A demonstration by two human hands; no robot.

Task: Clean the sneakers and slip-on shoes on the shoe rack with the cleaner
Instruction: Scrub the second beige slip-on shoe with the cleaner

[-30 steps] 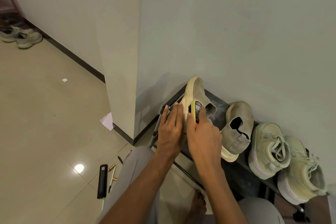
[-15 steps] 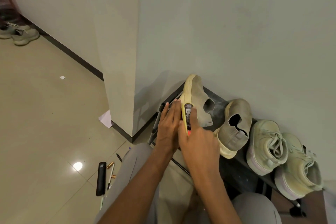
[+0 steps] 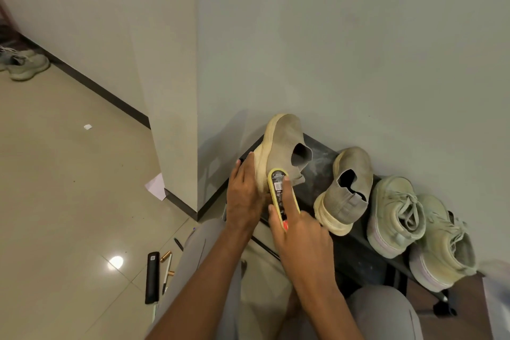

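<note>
Slip-on shoe being cleaned on the shoe rack

Slip-on shoe (image 3: pixel 284 146) tilted on its side at the shoe rack (image 3: pixel 356 254) left end; left hand (image 3: pixel 244 196), fingers straight, steadies its sole; right hand (image 3: pixel 299 232) grips the yellow cleaner (image 3: pixel 281 190) against its heel, forefinger extended along it.

Yellow cleaner (image 3: pixel 281 196) presses the tilted grey slip-on (image 3: pixel 284 149); another slip-on (image 3: pixel 349 188) and sneakers (image 3: pixel 397 212) line the rack (image 3: pixel 356 254).
</note>
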